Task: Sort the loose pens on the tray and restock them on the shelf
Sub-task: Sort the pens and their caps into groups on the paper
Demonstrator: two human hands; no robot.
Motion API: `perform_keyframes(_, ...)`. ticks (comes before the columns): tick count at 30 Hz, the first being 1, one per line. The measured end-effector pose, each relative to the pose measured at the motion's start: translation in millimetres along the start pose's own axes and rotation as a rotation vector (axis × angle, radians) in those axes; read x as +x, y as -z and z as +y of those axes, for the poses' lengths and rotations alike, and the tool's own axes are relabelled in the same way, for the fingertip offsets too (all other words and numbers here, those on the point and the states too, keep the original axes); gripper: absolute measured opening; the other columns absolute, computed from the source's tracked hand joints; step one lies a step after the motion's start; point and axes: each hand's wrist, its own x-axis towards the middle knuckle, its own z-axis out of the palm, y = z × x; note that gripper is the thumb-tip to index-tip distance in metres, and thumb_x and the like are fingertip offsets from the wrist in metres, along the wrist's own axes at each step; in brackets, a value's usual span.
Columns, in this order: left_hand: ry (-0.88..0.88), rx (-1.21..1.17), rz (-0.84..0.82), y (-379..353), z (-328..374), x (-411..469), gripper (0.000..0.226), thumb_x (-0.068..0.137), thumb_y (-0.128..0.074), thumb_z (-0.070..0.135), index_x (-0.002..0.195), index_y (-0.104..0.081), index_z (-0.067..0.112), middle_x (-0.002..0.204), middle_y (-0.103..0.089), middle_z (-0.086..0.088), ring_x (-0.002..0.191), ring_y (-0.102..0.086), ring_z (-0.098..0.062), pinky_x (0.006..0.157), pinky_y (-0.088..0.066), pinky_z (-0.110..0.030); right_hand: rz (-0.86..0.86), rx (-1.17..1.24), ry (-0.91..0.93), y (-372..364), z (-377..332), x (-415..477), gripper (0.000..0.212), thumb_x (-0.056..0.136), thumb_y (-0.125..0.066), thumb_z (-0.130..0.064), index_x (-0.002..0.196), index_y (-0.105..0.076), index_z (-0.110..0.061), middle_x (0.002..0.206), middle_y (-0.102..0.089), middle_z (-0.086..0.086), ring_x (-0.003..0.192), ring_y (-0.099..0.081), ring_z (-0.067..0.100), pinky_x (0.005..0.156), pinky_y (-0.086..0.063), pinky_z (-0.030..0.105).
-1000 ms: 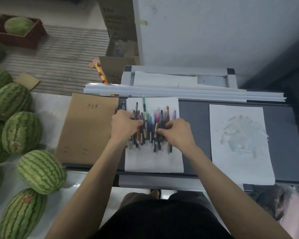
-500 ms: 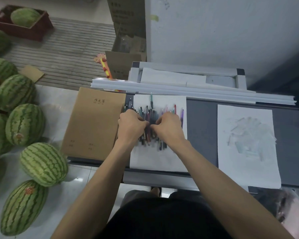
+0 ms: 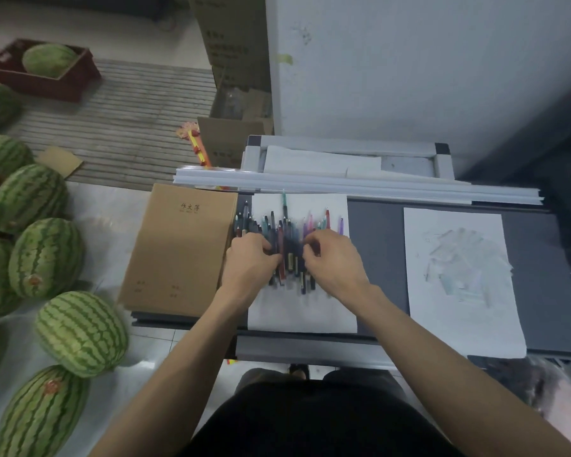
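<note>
Multicoloured pens (image 3: pixel 289 239) lie in a loose row, side by side and partly overlapping, on a white paper sheet (image 3: pixel 302 311) at the centre of the view. Their tips point toward 12 o'clock; one green pen (image 3: pixel 284 201) projects beyond the others at 12 o'clock. The sheet rests on a dark grey tray (image 3: pixel 374 258).

Left hand (image 3: pixel 249 263): placed on the pens at the 9 o'clock side of the row, fingers curled and pressed down among the barrels; whether any single pen is pinched cannot be told. Right hand (image 3: pixel 335 263): placed on the pens at the 3 o'clock side, fingers likewise curled with the tips on the barrels; its hold is also hidden. The two hands are close together, with a narrow band of dark pens visible between them.

At 9 o'clock of the pens, a brown paper notebook (image 3: pixel 182 249) overlaps the tray's left edge. At 3 o'clock, well apart from the pens, a second white sheet (image 3: pixel 459 324) carries a pale, crumpled-looking heap (image 3: pixel 462 262) that is too faint to identify. At 12 o'clock, long white strips (image 3: pixel 376 189) run across the tray's far edge. Striped green watermelons (image 3: pixel 47 255) occupy the floor from 8 to 10 o'clock.
</note>
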Motion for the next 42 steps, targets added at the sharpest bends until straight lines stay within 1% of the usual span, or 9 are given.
perform_keyframes(2,-0.005,0.012,-0.008,-2,-1,-2,0.023,0.09,-0.078,0.026,0.081,-0.072,0.006,0.081,-0.075,-0.012,0.071,-0.072,-0.027,0.072,-0.063,-0.039,0.024,-0.052,0.019,1,8,-7,0.021,0.097,-0.05,-0.029,0.103,-0.068,-0.021,0.104,-0.066,-0.003,0.096,-0.063,0.018,0.076,-0.057,0.037)
perform_keyframes(4,0.006,-0.001,-0.016,-3,-1,-5,0.016,0.093,-0.076,0.023,0.098,-0.076,0.008,0.095,-0.077,-0.012,0.075,-0.072,-0.025,0.075,-0.062,-0.035,0.028,-0.096,0.023,2,18,-15,0.026,0.098,-0.05,-0.028,0.114,-0.068,-0.019,0.115,-0.064,-0.001,0.108,-0.06,0.018,0.084,-0.057,0.037)
perform_keyframes(7,0.012,0.021,-0.016,-2,-3,-7,0.027,0.094,-0.074,0.023,0.116,-0.074,0.007,0.105,-0.076,-0.008,0.082,-0.072,-0.021,0.08,-0.059,-0.033,0.026,-0.152,0.023,3,32,-28,0.033,0.099,-0.051,-0.027,0.128,-0.062,-0.016,0.126,-0.06,0.001,0.12,-0.054,0.02,0.095,-0.052,0.036)
perform_keyframes(13,-0.004,0.07,-0.008,-1,-5,-20,0.037,0.097,-0.067,0.033,0.129,-0.069,0.015,0.107,-0.076,-0.004,0.086,-0.07,-0.019,0.084,-0.061,-0.037,-0.015,-0.223,0.01,4,46,-44,0.036,0.101,-0.049,-0.032,0.133,-0.058,-0.017,0.132,-0.056,0.001,0.12,-0.054,0.023,0.103,-0.048,0.038)
perform_keyframes(18,-0.07,0.218,0.009,-5,5,-39,0.033,0.099,-0.057,0.037,0.129,-0.065,0.024,0.111,-0.073,0.002,0.096,-0.066,-0.021,0.082,-0.057,-0.037,-0.003,-0.275,0.04,15,54,-48,0.038,0.102,-0.046,-0.032,0.134,-0.057,-0.014,0.133,-0.058,0.004,0.121,-0.055,0.025,0.102,-0.048,0.039)
perform_keyframes(22,-0.208,0.319,-0.02,-17,20,-58,0.034,0.101,-0.055,0.034,0.132,-0.061,0.021,0.118,-0.064,0.0,0.103,-0.062,-0.023,0.083,-0.055,-0.038,-0.02,-0.359,0.06,28,68,-54,0.039,0.103,-0.045,-0.037,0.132,-0.057,-0.016,0.129,-0.06,0.003,0.116,-0.057,0.025,0.098,-0.048,0.039)
perform_keyframes(26,-0.269,0.333,-0.052,-36,40,-76,0.037,0.101,-0.055,0.034,0.136,-0.06,0.023,0.124,-0.064,0.001,0.109,-0.062,-0.021,0.089,-0.056,-0.037,-0.031,-0.4,0.055,46,90,-68,0.046,0.104,-0.043,-0.037,0.14,-0.054,-0.012,0.139,-0.057,0.005,0.126,-0.054,0.026,0.107,-0.043,0.038)
perform_keyframes(36,-0.256,0.34,-0.052,-85,105,-104,0.037,0.101,-0.053,0.033,0.136,-0.061,0.022,0.132,-0.062,0.002,0.115,-0.062,-0.022,0.089,-0.054,-0.036,-0.022,-0.408,0.024,90,150,-98,0.046,0.104,-0.042,-0.039,0.141,-0.054,-0.015,0.139,-0.058,0.002,0.127,-0.051,0.023,0.106,-0.041,0.037)
perform_keyframes(42,-0.166,0.356,-0.049,-97,115,-106,0.033,0.1,-0.053,0.032,0.129,-0.063,0.019,0.128,-0.065,0.0,0.107,-0.064,-0.021,0.088,-0.055,-0.037,-0.065,-0.416,0.073,108,160,-97,0.046,0.104,-0.04,-0.039,0.141,-0.054,-0.015,0.139,-0.057,0.002,0.128,-0.05,0.023,0.108,-0.04,0.038)
